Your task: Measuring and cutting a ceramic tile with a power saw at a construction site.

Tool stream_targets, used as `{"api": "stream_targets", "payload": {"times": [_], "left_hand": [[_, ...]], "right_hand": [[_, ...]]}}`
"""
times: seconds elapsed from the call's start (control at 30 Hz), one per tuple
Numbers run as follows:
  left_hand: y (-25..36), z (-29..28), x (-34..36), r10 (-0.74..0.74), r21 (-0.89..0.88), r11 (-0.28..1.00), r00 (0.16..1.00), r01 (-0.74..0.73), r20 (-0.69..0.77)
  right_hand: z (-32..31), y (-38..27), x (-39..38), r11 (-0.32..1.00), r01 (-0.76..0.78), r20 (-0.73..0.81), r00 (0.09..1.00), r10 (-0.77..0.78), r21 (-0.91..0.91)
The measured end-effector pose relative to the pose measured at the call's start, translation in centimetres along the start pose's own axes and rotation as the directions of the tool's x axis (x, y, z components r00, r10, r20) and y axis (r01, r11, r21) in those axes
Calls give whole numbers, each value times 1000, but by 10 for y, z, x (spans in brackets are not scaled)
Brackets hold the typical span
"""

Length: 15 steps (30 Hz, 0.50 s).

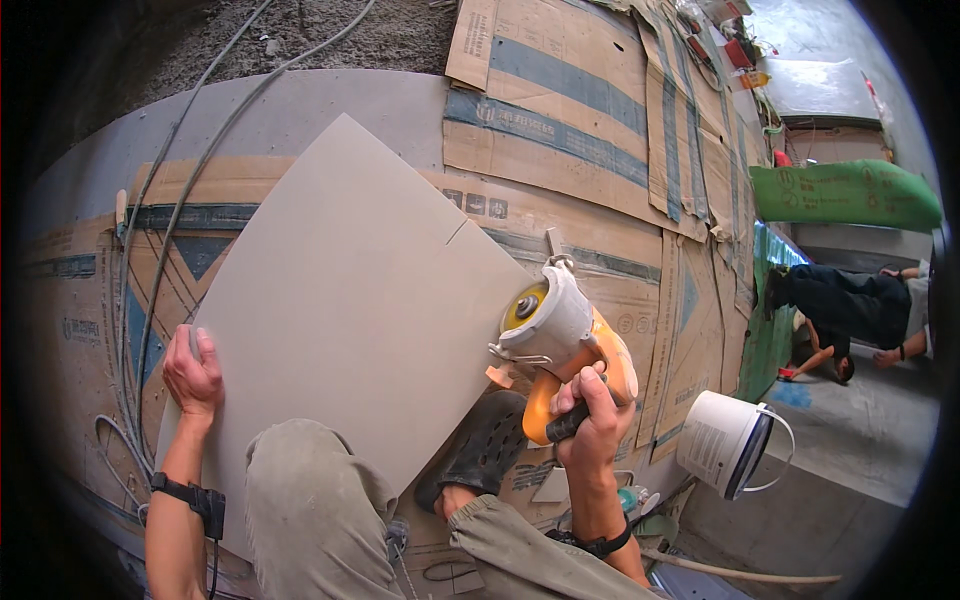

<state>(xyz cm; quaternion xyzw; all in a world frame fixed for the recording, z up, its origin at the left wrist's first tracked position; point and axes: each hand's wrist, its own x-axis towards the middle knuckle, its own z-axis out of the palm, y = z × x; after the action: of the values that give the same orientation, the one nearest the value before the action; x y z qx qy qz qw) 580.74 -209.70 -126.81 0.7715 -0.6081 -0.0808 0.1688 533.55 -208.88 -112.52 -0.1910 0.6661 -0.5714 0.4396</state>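
Note:
A large pale grey tile [340, 290] lies tilted across the middle, its lower part beside my bent knee. My left hand [194, 372] is closed over the tile's left edge, with the thumb on top. My right hand [597, 412] grips the black rear handle of an orange handheld tile cutter [565, 345]. The cutter's grey guard and yellow-centred blade hub sit at the tile's right corner. Whether the blade touches the tile is hidden by the guard. A short dark line [457, 232] runs in from the tile's upper right edge.
Cardboard sheets [570, 140] cover the floor. Grey cables [205, 160] run down the left side. A white bucket [705, 437] lies tipped at the right, near my right forearm. Two people [850, 300] are farther right, by a green sheet [845, 192]. My shoe [485, 445] is near the cutter.

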Motion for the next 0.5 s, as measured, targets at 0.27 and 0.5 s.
{"api": "stream_targets", "payload": {"times": [0.27,0.5], "left_hand": [[0,-2,0,1,5,1000,1000,-1,-4],[-2,0,0,-5,6,1000,1000,5,3]], "right_hand": [[0,1,0,999,3,8,1000,-3,33],[2,0,0,1000,-5,6,1000,5,1]]}}
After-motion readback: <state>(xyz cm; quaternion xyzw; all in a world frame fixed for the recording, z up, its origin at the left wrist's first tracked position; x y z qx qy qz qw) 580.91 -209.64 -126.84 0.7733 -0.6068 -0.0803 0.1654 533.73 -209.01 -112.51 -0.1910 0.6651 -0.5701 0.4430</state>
